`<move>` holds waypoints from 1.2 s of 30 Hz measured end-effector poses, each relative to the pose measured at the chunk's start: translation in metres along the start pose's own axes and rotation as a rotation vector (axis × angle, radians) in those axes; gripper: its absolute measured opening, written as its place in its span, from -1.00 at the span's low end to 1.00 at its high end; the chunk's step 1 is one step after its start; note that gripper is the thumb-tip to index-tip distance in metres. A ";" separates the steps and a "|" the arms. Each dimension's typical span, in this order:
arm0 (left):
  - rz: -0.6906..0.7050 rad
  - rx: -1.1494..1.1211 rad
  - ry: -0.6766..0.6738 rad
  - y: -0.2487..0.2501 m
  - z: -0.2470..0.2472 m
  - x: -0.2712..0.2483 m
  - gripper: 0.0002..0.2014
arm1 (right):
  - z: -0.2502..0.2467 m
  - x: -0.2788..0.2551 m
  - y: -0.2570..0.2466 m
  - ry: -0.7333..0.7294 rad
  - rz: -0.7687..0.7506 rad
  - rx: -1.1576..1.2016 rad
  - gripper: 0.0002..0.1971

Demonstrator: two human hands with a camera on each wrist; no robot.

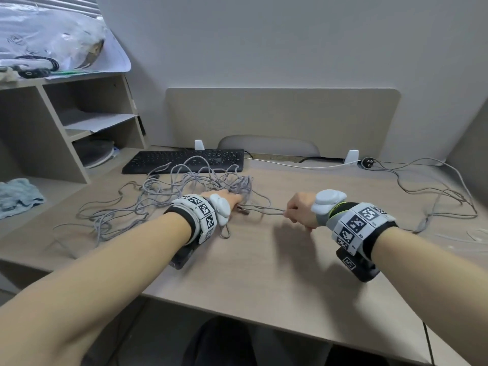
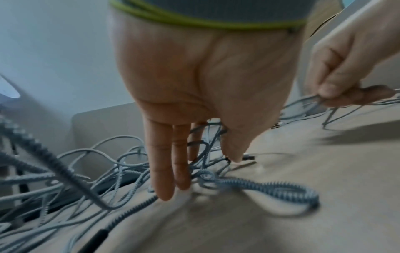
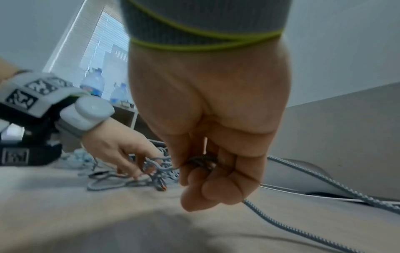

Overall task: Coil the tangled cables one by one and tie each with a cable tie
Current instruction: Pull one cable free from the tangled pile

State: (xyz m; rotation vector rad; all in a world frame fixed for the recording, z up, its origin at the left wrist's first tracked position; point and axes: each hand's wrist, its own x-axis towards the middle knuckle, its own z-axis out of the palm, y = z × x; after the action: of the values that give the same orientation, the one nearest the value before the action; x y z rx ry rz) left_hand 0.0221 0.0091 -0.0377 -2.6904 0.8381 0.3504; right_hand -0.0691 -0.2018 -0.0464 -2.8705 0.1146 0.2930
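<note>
A tangle of grey braided cables (image 1: 163, 196) lies spread over the left half of the desk (image 1: 264, 273). My left hand (image 1: 235, 200) reaches into the tangle's right edge; in the left wrist view its fingers (image 2: 166, 167) point straight down among the strands, touching them without curling. My right hand (image 1: 289, 213) is a short way to the right and pinches one grey cable (image 1: 264, 208) that runs back to the tangle. The right wrist view shows that cable (image 3: 201, 161) bunched inside the curled fingers (image 3: 218, 188). A dark connector (image 1: 244, 210) lies just beside my left hand.
A black keyboard (image 1: 184, 161) sits behind the tangle. A shelf unit (image 1: 52, 122) and a blue cloth (image 1: 18, 196) are at the left. Another grey cable (image 1: 435, 196) loops across the right side from a plug (image 1: 368, 162). Thin white cable ties (image 1: 472, 236) lie at the right edge.
</note>
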 end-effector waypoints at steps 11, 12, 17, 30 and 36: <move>0.035 0.006 -0.002 0.011 0.001 0.011 -0.57 | -0.003 -0.005 -0.004 -0.094 0.146 0.005 -0.69; 0.039 0.020 -0.013 0.013 0.000 0.011 -0.54 | -0.001 -0.005 -0.012 -0.103 0.125 0.017 -0.59; 0.062 0.011 0.056 0.015 0.004 0.014 -0.72 | 0.010 -0.004 -0.053 -0.124 -0.051 0.236 -0.57; -0.113 0.060 0.142 -0.038 0.011 0.012 -0.71 | -0.005 -0.010 -0.001 -0.043 0.024 0.084 -0.79; -0.087 -0.054 0.095 -0.036 0.009 0.011 -0.86 | 0.002 -0.014 0.018 -0.069 0.179 0.060 -0.83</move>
State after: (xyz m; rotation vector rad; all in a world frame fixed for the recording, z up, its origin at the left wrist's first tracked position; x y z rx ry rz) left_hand 0.0510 0.0347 -0.0416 -2.8025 0.7444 0.2303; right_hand -0.0846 -0.2182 -0.0495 -2.7914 0.3628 0.4145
